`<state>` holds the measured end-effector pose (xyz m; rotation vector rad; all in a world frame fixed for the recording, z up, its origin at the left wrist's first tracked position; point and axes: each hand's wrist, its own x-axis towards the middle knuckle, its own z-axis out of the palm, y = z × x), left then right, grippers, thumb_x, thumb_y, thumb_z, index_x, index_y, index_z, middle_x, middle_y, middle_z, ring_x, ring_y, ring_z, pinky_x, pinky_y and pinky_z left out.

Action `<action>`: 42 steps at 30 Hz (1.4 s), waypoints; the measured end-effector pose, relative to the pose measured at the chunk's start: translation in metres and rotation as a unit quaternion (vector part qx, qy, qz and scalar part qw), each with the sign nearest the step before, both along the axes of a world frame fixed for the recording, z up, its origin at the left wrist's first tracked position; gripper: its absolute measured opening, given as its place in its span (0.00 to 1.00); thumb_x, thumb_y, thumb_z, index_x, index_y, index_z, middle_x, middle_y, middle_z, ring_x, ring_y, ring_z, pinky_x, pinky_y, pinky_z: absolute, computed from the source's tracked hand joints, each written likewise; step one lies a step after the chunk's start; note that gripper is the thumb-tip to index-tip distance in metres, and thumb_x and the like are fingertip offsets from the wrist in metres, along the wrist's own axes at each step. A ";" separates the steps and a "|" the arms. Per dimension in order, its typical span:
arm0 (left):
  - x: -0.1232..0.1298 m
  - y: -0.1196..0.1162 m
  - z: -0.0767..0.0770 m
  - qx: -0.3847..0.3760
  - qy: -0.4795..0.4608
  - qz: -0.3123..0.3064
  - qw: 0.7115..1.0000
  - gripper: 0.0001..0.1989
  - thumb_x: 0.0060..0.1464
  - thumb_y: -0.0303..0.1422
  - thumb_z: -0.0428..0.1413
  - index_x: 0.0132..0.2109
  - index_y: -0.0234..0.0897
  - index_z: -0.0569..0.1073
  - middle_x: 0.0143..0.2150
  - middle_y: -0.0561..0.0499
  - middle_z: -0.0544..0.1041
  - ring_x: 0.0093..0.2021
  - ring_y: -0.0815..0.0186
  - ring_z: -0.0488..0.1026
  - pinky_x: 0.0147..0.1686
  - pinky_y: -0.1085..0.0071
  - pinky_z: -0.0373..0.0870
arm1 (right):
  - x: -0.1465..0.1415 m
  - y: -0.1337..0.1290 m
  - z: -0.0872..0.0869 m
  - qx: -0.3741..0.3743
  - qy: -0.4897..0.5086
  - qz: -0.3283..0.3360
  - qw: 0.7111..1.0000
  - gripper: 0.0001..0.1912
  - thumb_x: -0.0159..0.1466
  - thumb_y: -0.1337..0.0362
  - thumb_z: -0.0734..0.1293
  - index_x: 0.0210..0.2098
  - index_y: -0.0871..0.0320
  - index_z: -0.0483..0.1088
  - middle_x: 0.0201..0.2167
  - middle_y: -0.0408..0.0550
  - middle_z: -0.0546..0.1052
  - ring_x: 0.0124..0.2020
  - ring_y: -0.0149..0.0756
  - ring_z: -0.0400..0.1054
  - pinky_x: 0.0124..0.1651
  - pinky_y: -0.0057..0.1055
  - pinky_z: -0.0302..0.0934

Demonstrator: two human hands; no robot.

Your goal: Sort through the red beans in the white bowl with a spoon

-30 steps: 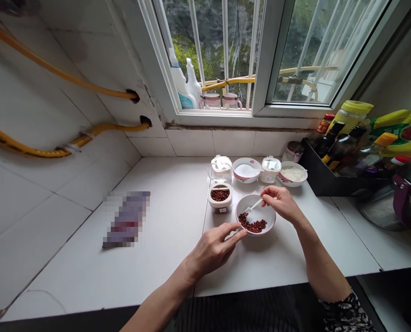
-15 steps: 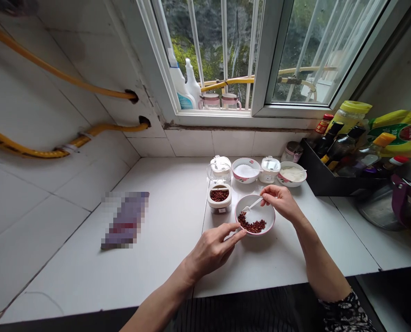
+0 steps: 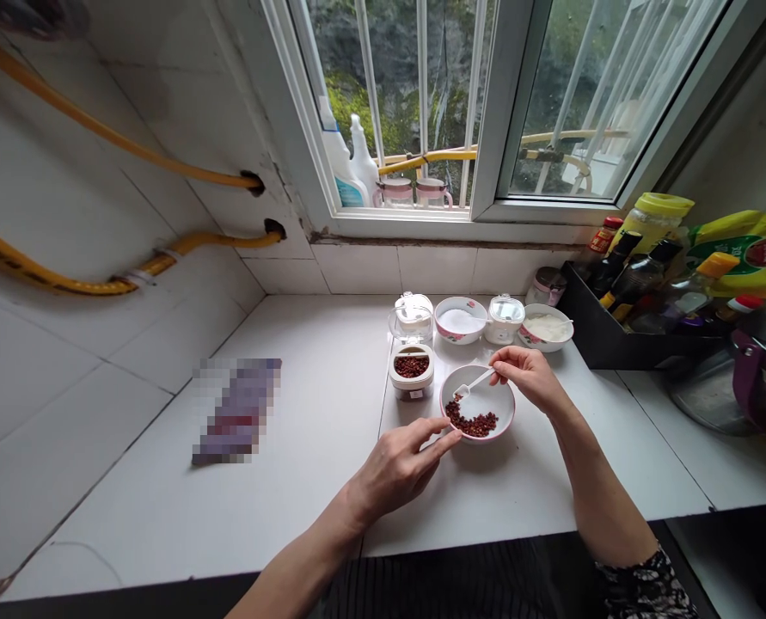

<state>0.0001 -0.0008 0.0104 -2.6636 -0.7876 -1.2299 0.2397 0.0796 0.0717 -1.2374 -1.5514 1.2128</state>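
My right hand (image 3: 525, 374) pinches the handle of a small white spoon (image 3: 479, 381) between thumb and fingers. The spoon slants down to the left, its scoop inside a white bowl with a pink rim (image 3: 504, 397). Reddish-brown Sichuan peppercorns (image 3: 479, 425) lie along the bowl's near and left side, just below the scoop. My left hand (image 3: 409, 464) has its fingers stretched out and apart, with fingertips against the bowl's near-left rim. Left of the bowl stands a lidded seasoning jar (image 3: 412, 383), its lid raised, full of the same peppercorns.
Behind stand a white-topped jar (image 3: 413, 311), a bowl of white grains (image 3: 460, 318), another jar (image 3: 505, 316) and a bowl of off-white powder (image 3: 546, 327). A black bottle box (image 3: 595, 348) and a pot (image 3: 711, 383) are at right. A blurred purple object (image 3: 241, 408) lies left.
The view has shifted very slightly. Both hands, the spoon and the bowl keep almost the same places relative to each other.
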 end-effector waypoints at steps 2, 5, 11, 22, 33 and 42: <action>0.000 0.000 0.000 -0.002 -0.001 -0.001 1.000 0.16 0.62 0.20 0.48 0.53 0.35 0.73 0.47 0.42 0.76 0.40 0.68 0.77 0.34 0.73 0.78 | -0.001 0.000 -0.001 0.003 -0.009 -0.003 1.000 0.09 0.52 0.58 0.68 0.27 0.58 0.72 0.19 0.44 0.76 0.24 0.34 0.69 0.33 0.32 0.62; -0.001 -0.001 -0.001 -0.008 -0.001 0.000 1.000 0.16 0.62 0.20 0.49 0.54 0.35 0.73 0.47 0.42 0.76 0.39 0.68 0.77 0.34 0.73 0.78 | -0.002 0.000 -0.003 0.003 -0.017 -0.003 1.000 0.09 0.52 0.59 0.68 0.27 0.59 0.72 0.18 0.45 0.76 0.24 0.34 0.69 0.32 0.32 0.61; -0.001 -0.001 -0.002 -0.005 0.003 0.005 1.000 0.18 0.62 0.20 0.48 0.55 0.37 0.72 0.47 0.43 0.77 0.40 0.68 0.78 0.35 0.74 0.78 | -0.002 0.001 -0.005 -0.003 -0.008 -0.003 1.000 0.09 0.52 0.58 0.68 0.27 0.58 0.72 0.18 0.45 0.76 0.24 0.33 0.67 0.32 0.32 0.61; 0.000 -0.001 -0.001 -0.004 -0.001 0.001 1.000 0.16 0.63 0.21 0.48 0.54 0.36 0.72 0.47 0.43 0.77 0.40 0.67 0.78 0.34 0.74 0.78 | 0.000 0.002 -0.005 -0.007 0.000 -0.013 1.000 0.09 0.52 0.59 0.68 0.27 0.58 0.72 0.19 0.45 0.77 0.24 0.33 0.68 0.32 0.32 0.61; 0.000 -0.001 0.000 -0.002 -0.005 0.000 1.000 0.16 0.63 0.21 0.48 0.53 0.36 0.72 0.47 0.43 0.77 0.40 0.67 0.78 0.34 0.74 0.78 | 0.003 0.004 -0.003 -0.038 0.035 -0.001 0.999 0.11 0.50 0.57 0.72 0.27 0.59 0.73 0.18 0.46 0.78 0.23 0.32 0.66 0.32 0.32 0.61; 0.001 0.000 -0.002 -0.005 -0.008 -0.001 1.000 0.16 0.63 0.20 0.47 0.54 0.35 0.72 0.47 0.42 0.77 0.39 0.67 0.77 0.33 0.72 0.79 | -0.029 0.003 0.003 0.070 0.069 -0.041 0.994 0.13 0.57 0.53 0.70 0.32 0.57 0.72 0.24 0.47 0.79 0.27 0.36 0.72 0.35 0.34 0.64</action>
